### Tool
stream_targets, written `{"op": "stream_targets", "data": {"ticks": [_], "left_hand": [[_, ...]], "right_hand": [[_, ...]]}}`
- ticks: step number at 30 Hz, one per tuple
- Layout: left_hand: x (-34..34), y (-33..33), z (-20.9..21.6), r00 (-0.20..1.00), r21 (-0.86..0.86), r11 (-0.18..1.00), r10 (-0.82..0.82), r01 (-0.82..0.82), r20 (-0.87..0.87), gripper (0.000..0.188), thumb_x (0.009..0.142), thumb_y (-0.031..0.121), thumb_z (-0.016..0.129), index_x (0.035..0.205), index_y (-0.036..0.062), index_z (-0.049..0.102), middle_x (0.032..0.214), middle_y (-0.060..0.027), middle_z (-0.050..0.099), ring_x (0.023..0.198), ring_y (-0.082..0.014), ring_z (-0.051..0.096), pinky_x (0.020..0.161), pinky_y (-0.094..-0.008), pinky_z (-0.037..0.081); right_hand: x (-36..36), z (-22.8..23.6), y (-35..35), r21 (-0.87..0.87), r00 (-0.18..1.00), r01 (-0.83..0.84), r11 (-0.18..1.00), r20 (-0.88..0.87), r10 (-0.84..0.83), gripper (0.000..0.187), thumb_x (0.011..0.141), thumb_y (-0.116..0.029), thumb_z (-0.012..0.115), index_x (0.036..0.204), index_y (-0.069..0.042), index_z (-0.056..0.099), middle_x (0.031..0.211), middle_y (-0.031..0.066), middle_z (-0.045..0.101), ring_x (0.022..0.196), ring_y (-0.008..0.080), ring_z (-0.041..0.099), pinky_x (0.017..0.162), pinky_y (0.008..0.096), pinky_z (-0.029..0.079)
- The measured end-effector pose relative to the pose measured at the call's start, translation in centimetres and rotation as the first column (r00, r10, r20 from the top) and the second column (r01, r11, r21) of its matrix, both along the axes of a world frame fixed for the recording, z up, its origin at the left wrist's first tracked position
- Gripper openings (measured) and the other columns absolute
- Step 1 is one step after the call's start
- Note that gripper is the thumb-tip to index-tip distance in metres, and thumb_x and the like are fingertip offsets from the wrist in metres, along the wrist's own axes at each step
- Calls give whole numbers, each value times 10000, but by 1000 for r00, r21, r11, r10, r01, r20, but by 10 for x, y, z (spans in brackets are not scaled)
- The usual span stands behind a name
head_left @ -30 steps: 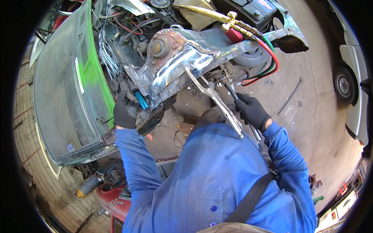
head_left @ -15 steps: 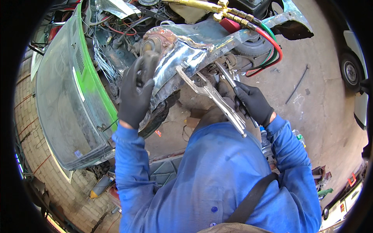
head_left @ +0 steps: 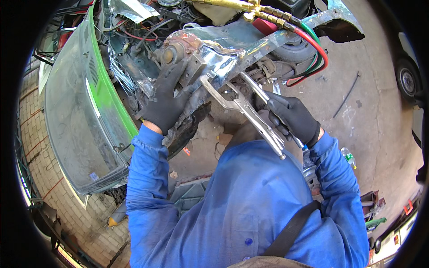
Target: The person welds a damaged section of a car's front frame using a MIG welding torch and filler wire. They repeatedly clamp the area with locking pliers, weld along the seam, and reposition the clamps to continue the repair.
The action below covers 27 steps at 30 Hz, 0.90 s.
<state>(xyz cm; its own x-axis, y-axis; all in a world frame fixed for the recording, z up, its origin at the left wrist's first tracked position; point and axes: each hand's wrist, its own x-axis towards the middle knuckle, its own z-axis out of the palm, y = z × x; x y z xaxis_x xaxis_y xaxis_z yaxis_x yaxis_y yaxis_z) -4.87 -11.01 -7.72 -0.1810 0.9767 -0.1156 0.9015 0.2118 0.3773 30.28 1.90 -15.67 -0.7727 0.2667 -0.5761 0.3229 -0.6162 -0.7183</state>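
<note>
My left hand [head_left: 165,102], in a black glove, grips a small rectangular metal block [head_left: 194,70] between fingers and thumb. It holds the block against the bare, shiny sheet-metal panel [head_left: 219,64], beside a rusty round mount [head_left: 172,52]. A silver C-shaped locking clamp [head_left: 250,117] bites the panel's near edge, its handles slanting down toward my belly. My right hand [head_left: 292,117], gloved too, is closed round a silver metal bar [head_left: 255,86]. The bar's far end is close to the panel edge, right of the clamp; what lies past that end is hard to make out.
A brass torch [head_left: 250,6] with red and green hoses [head_left: 318,42] lies over the bodywork at the top. The green car body with its windscreen [head_left: 80,111] fills the left. A thin rod [head_left: 346,94] lies on the floor at right, and a tyre [head_left: 295,52] shows behind the panel.
My left hand has moved lower and right over the panel, and the metal block now shows in its grip. The right hand with the bar has shifted slightly right and down.
</note>
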Motion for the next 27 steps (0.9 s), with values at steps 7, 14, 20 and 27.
{"op": "stream_targets", "data": {"ticks": [7,14,20,27], "left_hand": [[-5,-2,0,1000,8,1000,-2,2,1,625,932,207,819,1512,82,620,1485,-235,617,1432,-431,538,1214,-503,430],[-9,-3,-2,999,-5,999,34,-34,2,558,925,203,824,1448,79,672,1450,-222,643,1397,-428,565,1199,-505,440],[-12,-2,-5,999,15,999,29,-29,-20,600,867,120,884,1429,44,688,1423,-208,648,1329,-382,629,1119,-443,518],[-14,-2,-5,1000,35,999,-6,5,16,574,882,121,861,1429,75,694,1405,-202,653,1333,-397,618,1148,-470,486]], "right_hand": [[-11,-24,-1,263,997,-19,964,72,0,504,1149,-339,545,1537,-24,613,748,4,606,556,55,511,518,272,443],[-13,-22,10,86,960,-176,981,236,152,567,1121,-396,588,1596,-86,575,761,2,617,682,71,597,612,280,503],[-25,-25,4,289,998,-62,955,-7,67,539,1114,-354,610,1571,-70,600,830,-1,655,725,68,565,670,277,507],[-28,-21,16,225,991,-128,966,56,119,542,1097,-353,644,1554,-63,616,828,-14,655,729,72,565,661,284,499]]}}
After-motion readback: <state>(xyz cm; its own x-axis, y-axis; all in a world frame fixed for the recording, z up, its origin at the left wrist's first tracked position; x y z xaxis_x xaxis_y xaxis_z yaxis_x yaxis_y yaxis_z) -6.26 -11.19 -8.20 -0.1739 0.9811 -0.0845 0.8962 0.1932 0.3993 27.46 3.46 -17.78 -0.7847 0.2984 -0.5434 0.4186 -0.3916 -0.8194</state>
